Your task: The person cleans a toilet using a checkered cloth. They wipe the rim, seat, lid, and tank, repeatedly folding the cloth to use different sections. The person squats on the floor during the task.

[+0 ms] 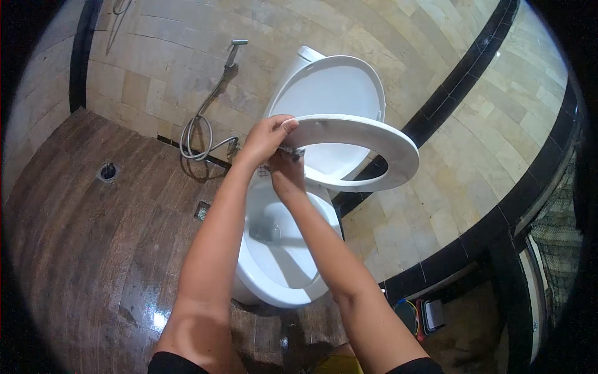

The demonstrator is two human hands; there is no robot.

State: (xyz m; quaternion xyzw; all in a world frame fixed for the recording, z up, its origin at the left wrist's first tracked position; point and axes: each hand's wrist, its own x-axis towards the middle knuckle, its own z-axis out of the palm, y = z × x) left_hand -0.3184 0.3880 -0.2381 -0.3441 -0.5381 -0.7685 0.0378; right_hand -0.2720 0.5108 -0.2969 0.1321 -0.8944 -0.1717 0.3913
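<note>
A white toilet seat ring, raised and tilted, is gripped at its upper left edge by my left hand. Below it, my right hand is partly hidden by the seat and holds a dark, patterned cloth against the seat's underside near the hinge end. Behind the ring stands the raised toilet lid, leaning towards the wall. Both forearms reach over the white toilet bowl, which has water at its bottom.
A bidet sprayer hangs on the tiled wall, its metal hose looped below. A round floor drain lies at the left in the brown floor, with a small square drain beside the toilet. Plastic items stand at the lower right.
</note>
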